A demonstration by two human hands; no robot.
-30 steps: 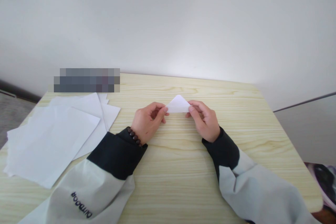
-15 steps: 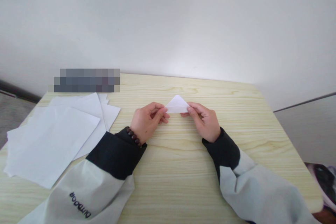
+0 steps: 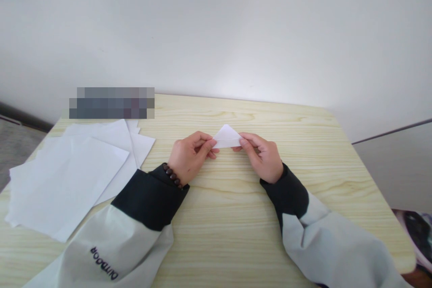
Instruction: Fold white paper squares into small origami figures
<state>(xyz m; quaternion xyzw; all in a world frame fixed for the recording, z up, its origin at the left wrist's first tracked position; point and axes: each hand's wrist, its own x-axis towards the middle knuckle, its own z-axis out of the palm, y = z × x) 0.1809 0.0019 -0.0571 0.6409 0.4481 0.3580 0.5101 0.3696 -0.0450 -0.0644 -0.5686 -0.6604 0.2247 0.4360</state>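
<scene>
A small piece of folded white paper point(image 3: 227, 135) is stretched between my two hands above the middle of the table. Its peak points away from me, and a fold line crosses it near the lower edge. My left hand point(image 3: 192, 153), with a dark bead bracelet at the wrist, pinches the left corner between thumb and fingers. On the opposite side my right hand point(image 3: 263, 155) grips the right corner in the same way, thumb on top. The fingers behind the paper are partly hidden.
Several loose sheets of white paper point(image 3: 67, 184) lie overlapping on the left of the wood-grain table point(image 3: 222, 234). Behind them is a blurred-out dark object point(image 3: 111, 104). A white wall point(image 3: 216, 31) rises at the table's far edge.
The folded paper has tilted slightly, its peak shifting a little left and toward me. Both hands keep their hold and have barely moved.
</scene>
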